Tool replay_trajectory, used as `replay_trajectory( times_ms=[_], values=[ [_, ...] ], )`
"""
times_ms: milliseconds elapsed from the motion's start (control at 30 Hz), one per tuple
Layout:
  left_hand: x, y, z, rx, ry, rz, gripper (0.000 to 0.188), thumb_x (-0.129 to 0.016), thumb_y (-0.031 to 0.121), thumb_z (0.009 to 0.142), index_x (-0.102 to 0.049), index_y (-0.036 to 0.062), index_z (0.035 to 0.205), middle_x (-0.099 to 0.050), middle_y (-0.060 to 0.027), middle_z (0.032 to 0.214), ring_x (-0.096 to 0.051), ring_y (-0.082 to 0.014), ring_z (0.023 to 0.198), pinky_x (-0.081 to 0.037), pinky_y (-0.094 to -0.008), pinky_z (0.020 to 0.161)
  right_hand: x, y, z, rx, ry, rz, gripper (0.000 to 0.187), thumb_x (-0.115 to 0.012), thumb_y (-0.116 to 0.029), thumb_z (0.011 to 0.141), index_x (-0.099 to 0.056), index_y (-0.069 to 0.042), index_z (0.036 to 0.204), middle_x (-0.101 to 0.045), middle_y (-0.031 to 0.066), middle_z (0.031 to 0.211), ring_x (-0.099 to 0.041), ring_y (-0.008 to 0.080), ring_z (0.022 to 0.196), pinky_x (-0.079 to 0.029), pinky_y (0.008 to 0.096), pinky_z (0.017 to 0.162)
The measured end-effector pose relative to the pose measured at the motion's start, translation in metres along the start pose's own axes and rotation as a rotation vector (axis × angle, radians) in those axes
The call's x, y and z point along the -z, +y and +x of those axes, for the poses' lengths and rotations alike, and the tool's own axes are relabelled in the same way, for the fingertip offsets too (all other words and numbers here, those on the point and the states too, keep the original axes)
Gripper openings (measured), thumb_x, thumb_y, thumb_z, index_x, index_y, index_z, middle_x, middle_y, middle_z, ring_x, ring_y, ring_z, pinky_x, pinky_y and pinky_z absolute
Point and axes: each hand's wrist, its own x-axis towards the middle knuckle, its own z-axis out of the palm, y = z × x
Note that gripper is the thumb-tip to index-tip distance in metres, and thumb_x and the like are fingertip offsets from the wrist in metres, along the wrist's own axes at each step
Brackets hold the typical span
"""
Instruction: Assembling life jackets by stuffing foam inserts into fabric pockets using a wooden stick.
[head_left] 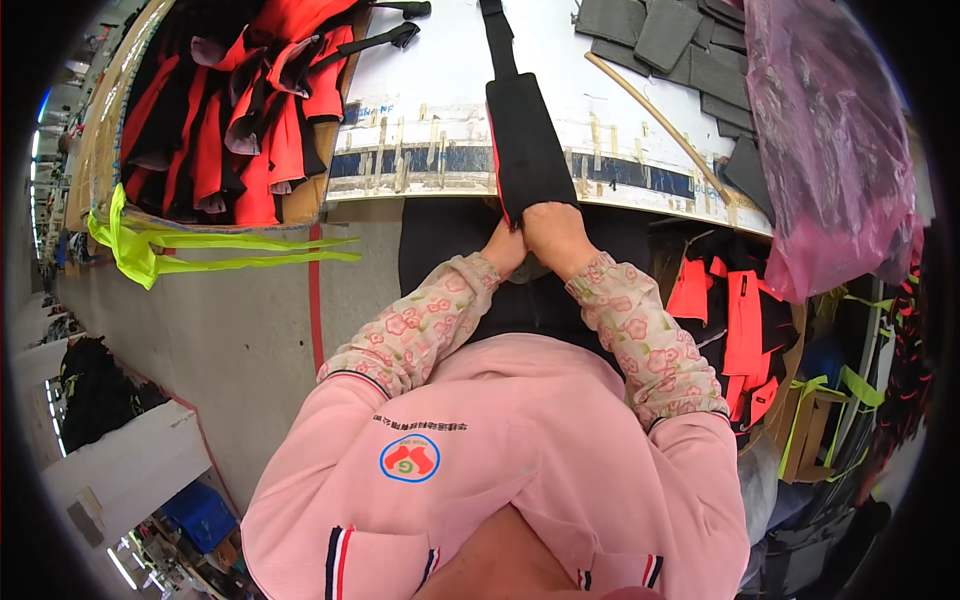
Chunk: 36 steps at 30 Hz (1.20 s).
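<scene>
A long black padded sleeve-like piece [530, 135] with a red edge along its left side lies over the table's front edge. From its far end a narrow black strap [497, 40] runs away across the white tabletop. My right hand [558, 238] is closed over the near end of the piece. Close beside it, my left hand [507, 247] grips the red-edged near corner from below. Its fingertips are mostly hidden by the fabric and my right hand.
A carton [328, 150] of red and black pieces stands left, with a yellow-green ribbon [135, 245] at its front. Right are a wooden stick [660, 125], stacked grey pads [665, 35], a pink plastic bag [830, 150], and more red and black pieces [742, 320] below table level.
</scene>
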Motion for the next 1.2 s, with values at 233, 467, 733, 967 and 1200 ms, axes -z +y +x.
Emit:
replay_trajectory(
  times_ms=[233,467,733,967,1200],
  values=[
    [-0.003,0.002,0.002,0.018,-0.059,0.102,0.022,-0.046,0.0,0.087,-0.052,0.0041,0.107,-0.062,-0.0108,0.085,-0.061,-0.0191,0.063,-0.047,-0.0319,0.05,-0.01,0.014,0.015,0.062,-0.285,-0.06,0.005,-0.065,-0.008,0.06,-0.067,-0.003,0.062,-0.063,0.0133,0.061,-0.065,0.0288,0.062,-0.051,0.0375,0.056],
    [-0.004,0.001,0.01,-0.058,-0.034,0.002,0.019,-0.046,-0.001,0.086,-0.051,0.0052,0.104,-0.059,-0.0106,0.073,-0.055,-0.0208,0.048,-0.042,-0.0322,0.04,-0.008,0.017,0.033,0.014,-0.483,0.086,0.025,-0.05,-0.016,0.077,-0.066,-0.004,0.062,-0.064,0.0111,0.061,-0.065,0.0248,0.06,-0.05,0.0348,0.056],
    [0.018,-0.013,0.009,0.047,-0.036,-0.307,0.033,-0.046,0.015,0.093,-0.043,0.0071,0.125,-0.056,-0.0086,0.112,-0.055,-0.019,0.1,-0.046,-0.0317,0.081,0.007,-0.016,0.007,-0.037,-0.266,0.059,0.024,-0.05,-0.02,0.079,-0.066,-0.002,0.078,-0.064,0.0205,0.08,-0.064,0.0355,0.073,-0.05,0.0432,0.062],
    [0.022,0.002,0.003,0.125,-0.109,-0.018,0.033,-0.046,0.016,0.093,-0.048,0.0016,0.123,-0.052,-0.0096,0.122,-0.049,-0.0168,0.11,-0.041,-0.0306,0.091,-0.011,-0.016,-0.002,-0.018,0.103,0.237,0.031,-0.046,-0.022,0.083,-0.065,0.001,0.073,-0.063,0.0223,0.074,-0.062,0.0378,0.069,-0.049,0.0462,0.065],
    [0.031,-0.007,0.012,0.026,-0.149,0.125,0.03,-0.051,0.004,0.088,-0.049,0.0006,0.118,-0.056,-0.0114,0.116,-0.055,-0.0175,0.103,-0.046,-0.0324,0.085,-0.012,-0.014,0.015,-0.084,-0.173,0.056,0.027,-0.048,-0.019,0.077,-0.069,-0.002,0.074,-0.065,0.0203,0.08,-0.065,0.0354,0.075,-0.051,0.0438,0.065]
  ],
)
